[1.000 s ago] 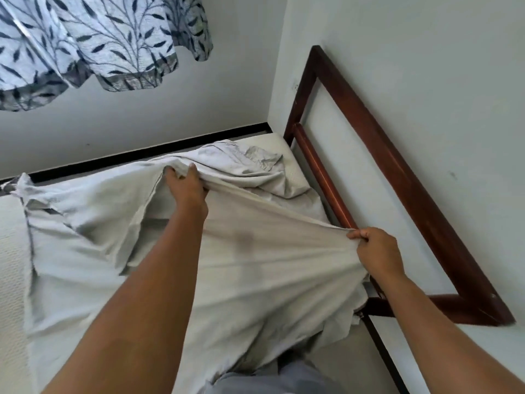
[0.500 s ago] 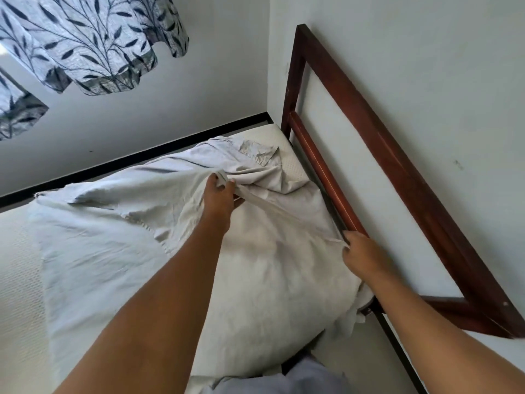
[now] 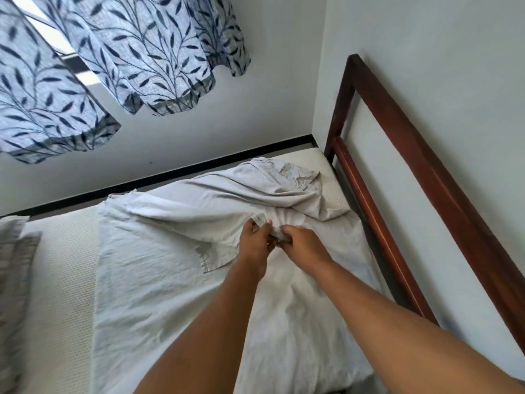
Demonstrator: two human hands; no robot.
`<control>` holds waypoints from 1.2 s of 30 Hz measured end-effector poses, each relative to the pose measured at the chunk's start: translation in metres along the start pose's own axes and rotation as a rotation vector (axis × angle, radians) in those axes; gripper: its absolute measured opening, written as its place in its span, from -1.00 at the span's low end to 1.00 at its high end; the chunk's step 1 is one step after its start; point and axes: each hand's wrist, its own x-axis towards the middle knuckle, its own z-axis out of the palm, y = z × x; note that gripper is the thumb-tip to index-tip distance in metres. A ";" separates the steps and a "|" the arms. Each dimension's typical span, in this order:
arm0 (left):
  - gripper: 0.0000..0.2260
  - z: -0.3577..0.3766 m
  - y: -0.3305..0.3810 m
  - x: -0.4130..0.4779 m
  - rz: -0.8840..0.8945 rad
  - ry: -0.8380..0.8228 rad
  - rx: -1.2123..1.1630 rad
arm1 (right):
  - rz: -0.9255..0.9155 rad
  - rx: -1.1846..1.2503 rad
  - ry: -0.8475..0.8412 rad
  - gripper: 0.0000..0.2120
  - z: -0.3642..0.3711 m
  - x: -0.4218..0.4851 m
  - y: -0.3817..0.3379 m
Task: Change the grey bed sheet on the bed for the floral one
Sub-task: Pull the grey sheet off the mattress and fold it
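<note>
—Half off, my read. The grey bed sheet (image 3: 176,280) is free of the far corner by the headboard (image 3: 397,166). Bare mattress (image 3: 62,265) shows there and down the left strip.
—Still on the bed though?
—Yes. It's crumpled and folded over itself, covering the middle and near side of the mattress. Near edge runs out of frame, so I can't tell if it's tucked.
—Floral one?
—Not in view. The only leaf print is the curtain (image 3: 127,66), which isn't bedding. Remaining, as I judge it: finish gathering, lift grey off, fetch floral, spread, tuck.
—Hands?
—The left hand (image 3: 254,245) and right hand (image 3: 305,247) meet mid-sheet, touching or just about. Both are curled tight, nothing slack.
—Holding what?
—The same bunch of grey cloth. On the left, fingers (image 3: 248,226) wrap a gathered fold, and a bit of it pokes up above the knuckles. On the right they dig into the cloth right beside it. Creases fan out from that spot toward the headboard.
—Sheet relative to the fingers, then?
—Pinched inside both grips and between them. The rest spreads under the forearms and off to the left. A hemmed corner flap (image 3: 211,258) lies just left of the left wrist, not held.
—Anything else?
—A pillow (image 3: 11,265) at the left edge, apart from the sheet.
</note>
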 end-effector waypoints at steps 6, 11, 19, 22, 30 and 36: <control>-0.95 -0.001 0.016 0.016 -0.291 0.157 -0.499 | -0.044 -0.096 0.112 -0.84 -0.005 0.000 0.005; -0.90 -0.007 0.030 0.054 -0.290 0.195 -0.622 | -0.051 -0.201 0.229 -0.67 -0.018 0.007 0.023; -0.70 0.034 0.087 0.148 0.078 0.274 -0.172 | 0.193 -0.195 0.309 -0.61 -0.051 0.069 0.067; -0.55 0.090 0.109 0.194 0.197 0.060 0.038 | 0.333 -0.099 0.299 -0.60 -0.067 0.111 0.095; -0.40 0.178 0.070 0.273 0.344 -0.368 0.894 | 0.770 0.824 0.412 -0.73 -0.062 0.206 0.217; -0.51 0.124 -0.039 0.258 0.378 -0.251 1.225 | 0.748 0.666 0.269 -0.58 -0.022 0.218 0.291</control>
